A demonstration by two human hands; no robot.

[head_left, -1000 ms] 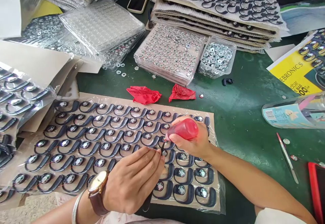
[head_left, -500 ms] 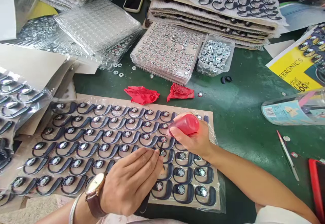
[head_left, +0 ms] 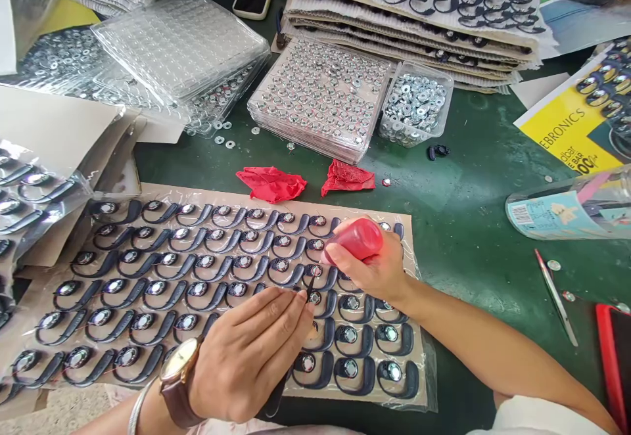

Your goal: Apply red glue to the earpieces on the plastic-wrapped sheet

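At left, the left hand (head_left: pixel 254 356) leans over the sheet (head_left: pixel 310 343) of hooks (head_left: pixel 325 280) in the lower frame; if it sinks, it may knock some askew. Near centre, slipping tweezers (head_left: pixel 310 286) could scratch a disc (head_left: pixel 314 270), and a hard squeeze of the bottle (head_left: pixel 357 243) could flood it. The left fingers close around the tweezers (the palm hides much of the shaft); right of centre, the right hand (head_left: pixel 382 271) wraps the bottle, nozzle towards that disc. Whether they touch, I can't tell.
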